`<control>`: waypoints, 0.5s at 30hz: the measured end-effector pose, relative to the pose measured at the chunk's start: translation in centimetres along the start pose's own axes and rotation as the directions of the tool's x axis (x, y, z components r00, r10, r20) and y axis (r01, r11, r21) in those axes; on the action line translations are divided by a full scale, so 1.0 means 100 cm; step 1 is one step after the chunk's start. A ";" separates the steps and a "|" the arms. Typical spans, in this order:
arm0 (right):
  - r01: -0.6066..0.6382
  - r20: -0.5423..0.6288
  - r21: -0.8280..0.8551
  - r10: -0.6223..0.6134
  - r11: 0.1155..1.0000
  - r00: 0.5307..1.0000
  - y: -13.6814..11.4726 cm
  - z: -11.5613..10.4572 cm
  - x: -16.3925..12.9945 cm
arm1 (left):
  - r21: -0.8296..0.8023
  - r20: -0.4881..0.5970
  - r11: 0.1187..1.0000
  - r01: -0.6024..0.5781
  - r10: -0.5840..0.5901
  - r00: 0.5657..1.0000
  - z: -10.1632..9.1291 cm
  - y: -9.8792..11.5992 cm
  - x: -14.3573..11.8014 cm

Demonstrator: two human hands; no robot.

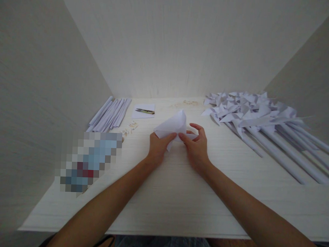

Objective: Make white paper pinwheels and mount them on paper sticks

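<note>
Nearest to us is the front edge of the pale wooden table (161,210), and the band of tabletop between this edge and our hands gives free room to move.

In the middle of the table, our left hand (158,146) and right hand (197,148) both pinch the white folded sheet of paper (173,126). It rests on the table with its lower edge, and a curved flap stands up behind our fingers. We judge it very light, soft and easy to crease or tear, so it is best taken at the folded corners with fingertips only.

To the left lies a blurred, pixelated patch (89,160), and near it some small pale bits (129,128). Farther left is a bundle of rolled white paper sticks (109,115), beside them small scissors (145,111) on a white paper slip. To the right lies a heap of white paper pinwheels on long paper stems (251,112), well apart from our hands. White walls close the table at three sides.
</note>
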State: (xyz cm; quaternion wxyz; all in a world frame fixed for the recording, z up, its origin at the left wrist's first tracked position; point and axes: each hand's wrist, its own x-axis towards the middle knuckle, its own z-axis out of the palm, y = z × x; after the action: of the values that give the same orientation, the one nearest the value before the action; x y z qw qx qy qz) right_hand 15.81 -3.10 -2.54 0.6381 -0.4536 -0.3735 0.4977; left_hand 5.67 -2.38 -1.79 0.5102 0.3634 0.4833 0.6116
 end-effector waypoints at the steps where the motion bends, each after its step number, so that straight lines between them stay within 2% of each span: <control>1: 0.001 -0.006 -0.002 -0.001 1.000 1.000 0.000 0.000 0.000 | -0.003 0.005 1.000 0.000 0.000 1.000 0.000 0.000 0.000; 4: 0.000 -0.002 0.005 0.000 1.000 1.000 -0.001 -0.002 0.004 | -0.015 0.035 1.000 0.020 -0.019 0.999 -0.002 0.001 0.002; 7: -0.002 0.036 -0.007 0.002 1.000 0.999 -0.001 -0.006 0.010 | -0.043 0.153 0.994 0.096 -0.089 0.984 -0.009 0.007 0.008; 9: -0.016 0.079 -0.032 0.018 0.999 0.997 -0.001 -0.010 0.015 | -0.056 0.274 0.984 0.167 -0.146 0.951 -0.017 0.014 0.013; 12: -0.044 0.165 -0.082 0.057 0.996 0.985 0.000 -0.015 0.020 | 0.005 0.431 0.968 0.250 -0.228 0.873 -0.028 0.023 0.021; 15: -0.049 0.246 -0.157 0.088 0.986 0.965 -0.001 -0.018 0.021 | 0.096 0.450 0.962 0.255 -0.271 0.851 -0.033 0.026 0.025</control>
State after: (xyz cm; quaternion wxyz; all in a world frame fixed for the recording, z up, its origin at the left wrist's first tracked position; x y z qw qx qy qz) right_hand 17.96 -1.40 -2.89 0.5319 -0.4461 -0.4718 0.5435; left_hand 1.31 -0.73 -0.28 0.6827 0.4363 0.4039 0.4248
